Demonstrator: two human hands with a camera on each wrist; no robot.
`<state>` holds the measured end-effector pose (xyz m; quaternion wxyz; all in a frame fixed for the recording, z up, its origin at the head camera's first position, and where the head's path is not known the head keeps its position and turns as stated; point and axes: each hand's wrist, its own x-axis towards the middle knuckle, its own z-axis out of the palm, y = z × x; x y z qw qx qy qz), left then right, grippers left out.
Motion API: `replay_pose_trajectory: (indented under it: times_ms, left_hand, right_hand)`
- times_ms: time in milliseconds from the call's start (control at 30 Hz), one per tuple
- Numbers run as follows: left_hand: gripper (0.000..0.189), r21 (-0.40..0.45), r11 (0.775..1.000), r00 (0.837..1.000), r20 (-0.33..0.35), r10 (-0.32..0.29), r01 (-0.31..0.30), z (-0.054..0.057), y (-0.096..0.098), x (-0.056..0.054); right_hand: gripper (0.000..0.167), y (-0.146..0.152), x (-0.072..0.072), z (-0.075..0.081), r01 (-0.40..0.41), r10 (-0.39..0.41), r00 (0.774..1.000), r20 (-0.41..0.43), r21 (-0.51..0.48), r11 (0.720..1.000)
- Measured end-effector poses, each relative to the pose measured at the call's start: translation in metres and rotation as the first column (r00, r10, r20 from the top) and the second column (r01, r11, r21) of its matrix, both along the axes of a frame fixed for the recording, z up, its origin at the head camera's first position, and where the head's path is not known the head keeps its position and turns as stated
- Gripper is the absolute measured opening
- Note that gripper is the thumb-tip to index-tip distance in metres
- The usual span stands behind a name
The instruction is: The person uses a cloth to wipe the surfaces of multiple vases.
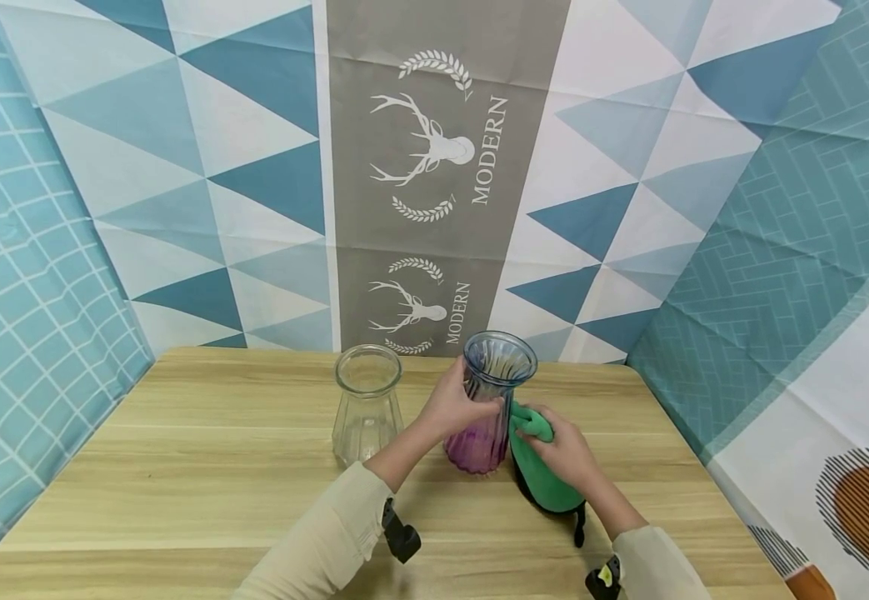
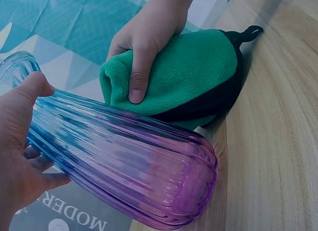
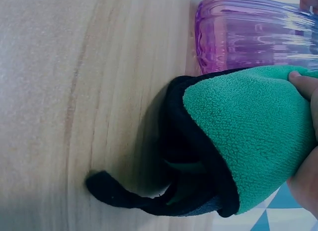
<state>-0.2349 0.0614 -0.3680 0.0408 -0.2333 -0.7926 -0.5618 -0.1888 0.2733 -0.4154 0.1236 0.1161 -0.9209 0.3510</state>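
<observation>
A ribbed glass vase (image 1: 482, 433), blue at the flared rim and purple toward the base, stands on the wooden table. My left hand (image 1: 458, 403) grips it just below the neck, thumb on one side and fingers on the other in the left wrist view. On the vase's right, my right hand (image 1: 563, 446) pinches a folded green cloth (image 2: 198, 67) with dark edging and a hanging loop (image 2: 250, 35). The cloth lies against the vase's side, its lower edge near the tabletop. In the right wrist view the cloth (image 3: 248, 126) covers part of the vase (image 3: 248, 35).
A clear glass vase (image 1: 367, 417) stands to the left of the coloured one, close to my left forearm. The wooden table (image 1: 202, 467) ends at a patterned backdrop (image 1: 254, 167) at the back, with tiled-print cloth (image 1: 29, 250) at the left side.
</observation>
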Motion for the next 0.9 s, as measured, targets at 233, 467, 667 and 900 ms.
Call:
replay_pose_trajectory:
  times_ms: [233, 467, 667, 900]
  left_hand:
    - [0.073, -0.025, 1.000, 1.000, 0.007, -0.004, 0.004, -0.001, -0.001, 0.000]
    - [0.075, -0.033, 0.999, 1.000, 0.021, -0.004, 0.004, 0.000, -0.002, 0.000]
    - [0.075, -0.026, 0.999, 0.999, 0.026, -0.025, 0.025, 0.000, -0.002, -0.002]
    - [0.088, 0.004, 0.999, 0.998, 0.021, -0.054, 0.053, -0.002, -0.002, -0.002]
  right_hand:
    - [0.043, 0.000, 0.002, 0.004, 0.030, -0.031, 0.999, -0.014, -0.054, 0.998]
    - [0.041, -0.002, 0.001, 0.023, 0.050, -0.065, 0.993, -0.097, -0.150, 0.987]
    - [0.041, -0.007, 0.001, 0.037, 0.055, -0.083, 0.984, -0.155, -0.173, 0.983]
    - [0.040, -0.009, 0.000, 0.035, 0.005, -0.032, 0.985, -0.170, -0.159, 0.987]
